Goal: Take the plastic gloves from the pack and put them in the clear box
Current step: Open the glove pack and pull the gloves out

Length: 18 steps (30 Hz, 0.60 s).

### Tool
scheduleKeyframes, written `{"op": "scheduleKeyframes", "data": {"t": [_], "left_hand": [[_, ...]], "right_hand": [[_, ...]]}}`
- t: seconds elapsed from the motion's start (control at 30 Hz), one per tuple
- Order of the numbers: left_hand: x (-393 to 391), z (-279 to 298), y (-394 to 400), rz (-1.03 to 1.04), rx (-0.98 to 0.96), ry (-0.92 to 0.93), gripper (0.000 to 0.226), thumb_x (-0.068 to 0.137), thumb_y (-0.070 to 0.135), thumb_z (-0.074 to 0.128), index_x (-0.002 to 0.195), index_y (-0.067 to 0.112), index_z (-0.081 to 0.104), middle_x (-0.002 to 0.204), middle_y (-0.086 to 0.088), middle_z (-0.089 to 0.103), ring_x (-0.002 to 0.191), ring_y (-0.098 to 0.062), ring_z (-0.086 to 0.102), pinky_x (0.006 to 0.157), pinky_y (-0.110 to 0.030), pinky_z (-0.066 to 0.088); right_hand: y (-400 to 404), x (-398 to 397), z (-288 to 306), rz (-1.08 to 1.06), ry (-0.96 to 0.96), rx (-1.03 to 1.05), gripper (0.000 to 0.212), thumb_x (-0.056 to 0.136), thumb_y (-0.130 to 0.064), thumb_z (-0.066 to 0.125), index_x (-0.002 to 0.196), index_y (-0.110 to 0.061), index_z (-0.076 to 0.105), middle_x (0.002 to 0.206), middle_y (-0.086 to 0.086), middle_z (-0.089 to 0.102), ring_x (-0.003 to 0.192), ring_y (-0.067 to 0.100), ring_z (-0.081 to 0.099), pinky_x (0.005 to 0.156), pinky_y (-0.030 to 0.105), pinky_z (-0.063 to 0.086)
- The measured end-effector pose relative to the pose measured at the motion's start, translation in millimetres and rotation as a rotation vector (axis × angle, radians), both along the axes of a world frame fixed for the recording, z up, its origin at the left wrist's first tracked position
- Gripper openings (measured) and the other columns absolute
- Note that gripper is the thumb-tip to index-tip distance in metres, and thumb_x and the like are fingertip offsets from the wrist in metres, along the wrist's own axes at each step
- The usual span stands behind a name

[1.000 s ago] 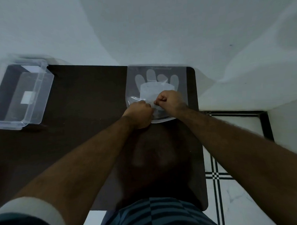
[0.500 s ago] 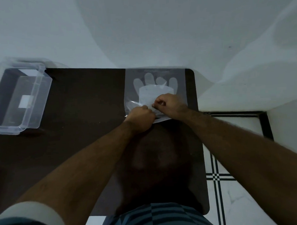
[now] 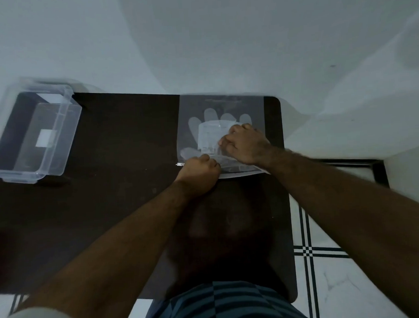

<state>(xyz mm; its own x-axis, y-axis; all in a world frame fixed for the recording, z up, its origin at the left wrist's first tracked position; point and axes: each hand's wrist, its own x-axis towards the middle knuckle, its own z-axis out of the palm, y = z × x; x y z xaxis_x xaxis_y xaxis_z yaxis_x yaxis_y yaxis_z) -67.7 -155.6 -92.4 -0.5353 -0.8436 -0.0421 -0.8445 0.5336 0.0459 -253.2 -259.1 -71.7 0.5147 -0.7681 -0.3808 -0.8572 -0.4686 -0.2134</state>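
Both fists closed on the near edge of the pack (image 3: 222, 115) — left hand (image 3: 199, 170), right hand (image 3: 245, 143). Pack lies flat at the table's (image 3: 118, 138) far right; clear box (image 3: 34, 132) well apart, far left. Risk — thin film tears unevenly, gloves spill out.

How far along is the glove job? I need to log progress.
Nothing is moved yet: the clear box at the table's far left holds no gloves. In hand: the left hand and right hand pinch the near end of the glove pack, apparently opening it. Left: pulling the gloves out and carrying them to the box.
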Motion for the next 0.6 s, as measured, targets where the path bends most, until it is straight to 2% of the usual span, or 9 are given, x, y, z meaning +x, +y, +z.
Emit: {"op": "scheduleKeyframes", "data": {"t": [0.07, 0.13, 0.23, 0.37, 0.6], "left_hand": [[2, -1, 4, -0.025, -0.029, 0.036, 0.015, 0.085, 0.018, 0.082, 0.08, 0.007, 0.073, 0.074, -0.012, 0.07, 0.065, -0.03, 0.064, 0.053, -0.038, 0.05], [3, -1, 8, -0.056, -0.061, 0.065, 0.017, 0.08, 0.016, 0.086, 0.076, 0.008, 0.072, 0.07, -0.01, 0.068, 0.061, -0.029, 0.062, 0.049, -0.035, 0.048], [0, -3, 17, -0.088, -0.093, 0.093, 0.018, 0.078, 0.014, 0.087, 0.072, 0.008, 0.07, 0.066, -0.009, 0.065, 0.06, -0.028, 0.06, 0.049, -0.034, 0.046], [-2, -10, 30, -0.11, -0.132, 0.144, 0.019, 0.08, 0.006, 0.079, 0.068, 0.008, 0.064, 0.065, -0.01, 0.06, 0.06, -0.031, 0.058, 0.05, -0.036, 0.046], [-3, -14, 57, -0.117, -0.167, 0.184, 0.021, 0.082, 0.01, 0.079, 0.068, 0.011, 0.063, 0.067, -0.007, 0.059, 0.06, -0.028, 0.056, 0.048, -0.034, 0.046]], "right_hand": [[0, 1, -2, 0.001, 0.026, -0.014, 0.057, 0.109, -0.06, 0.029, 0.15, -0.03, 0.056, 0.159, 0.011, 0.048, 0.143, 0.036, 0.043, 0.116, 0.061, 0.039], [-1, 3, -7, 0.009, 0.085, -0.002, 0.065, 0.108, -0.064, 0.027, 0.162, -0.03, 0.036, 0.172, 0.011, 0.03, 0.156, 0.039, 0.029, 0.121, 0.066, 0.031], [-5, 5, -18, -0.004, 0.141, 0.056, 0.072, 0.107, -0.066, 0.028, 0.169, -0.031, 0.013, 0.178, 0.009, 0.01, 0.162, 0.042, 0.012, 0.124, 0.072, 0.022], [-8, 5, -25, -0.018, 0.128, 0.039, 0.075, 0.107, -0.065, 0.031, 0.17, -0.031, 0.009, 0.179, 0.008, 0.006, 0.163, 0.042, 0.01, 0.124, 0.073, 0.018], [-16, 9, -23, -0.043, 0.128, 0.045, 0.075, 0.108, -0.063, 0.033, 0.17, -0.031, 0.007, 0.18, 0.007, 0.001, 0.163, 0.042, 0.007, 0.125, 0.071, 0.013]]}}
